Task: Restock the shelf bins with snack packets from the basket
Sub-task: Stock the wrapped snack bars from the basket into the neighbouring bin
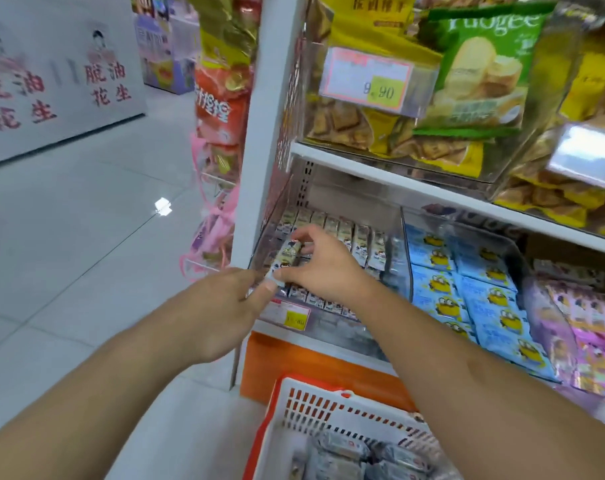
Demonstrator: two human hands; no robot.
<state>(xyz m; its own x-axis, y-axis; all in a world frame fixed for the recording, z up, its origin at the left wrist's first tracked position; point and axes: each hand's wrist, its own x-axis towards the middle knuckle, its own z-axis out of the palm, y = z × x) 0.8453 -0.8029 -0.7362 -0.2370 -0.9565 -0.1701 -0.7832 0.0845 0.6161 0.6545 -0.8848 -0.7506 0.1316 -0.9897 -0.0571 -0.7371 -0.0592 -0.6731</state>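
A clear shelf bin [280, 216] on the lower shelf holds rows of small cream snack packets [359, 242]. My right hand [323, 268] is over the bin's front left part and pinches one cream packet [287, 254] by its ends. My left hand [224, 306] is at the bin's front edge, its thumb touching the lower end of that same packet. Below, a white and orange basket [314, 407] stands on the floor with several grey snack packets [342, 452] inside.
Blue packets [467, 296] fill the neighbouring bin, pink ones [585, 327] lie further right. Green and yellow bags [481, 71] fill the upper shelf. Hanging snack bags [221, 98] flank the shelf's white post [259, 168]. Tiled floor [69, 237] spreads left.
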